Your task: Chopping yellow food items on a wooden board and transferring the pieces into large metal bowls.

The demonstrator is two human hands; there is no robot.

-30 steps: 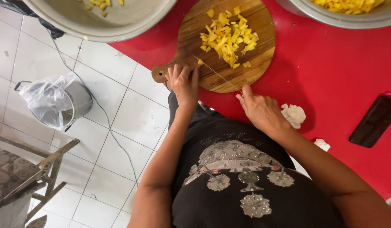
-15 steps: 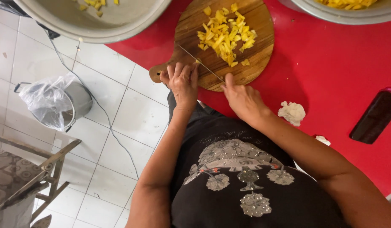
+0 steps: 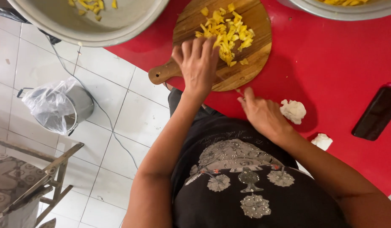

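The left hand (image 3: pixel 198 63) lies spread and released on the round wooden cutting board (image 3: pixel 246 63), fingertips against the heap of yellow fruit pieces (image 3: pixel 225 31), apparently to gather it. The right hand (image 3: pixel 263 114) rests at the board's near edge on the red counter (image 3: pixel 339 63); whether it grasps a knife cannot be told.

Left hand (image 3: pixel 198 63) covers part of the yellow pieces (image 3: pixel 225 33); fingertips blurred. Right hand (image 3: pixel 263 115) blurred, grip unreadable, knife not discernible. Both metal bowls (image 3: pixel 119 29) cut by top edge. Dark phone (image 3: pixel 378 113) cut at right edge.
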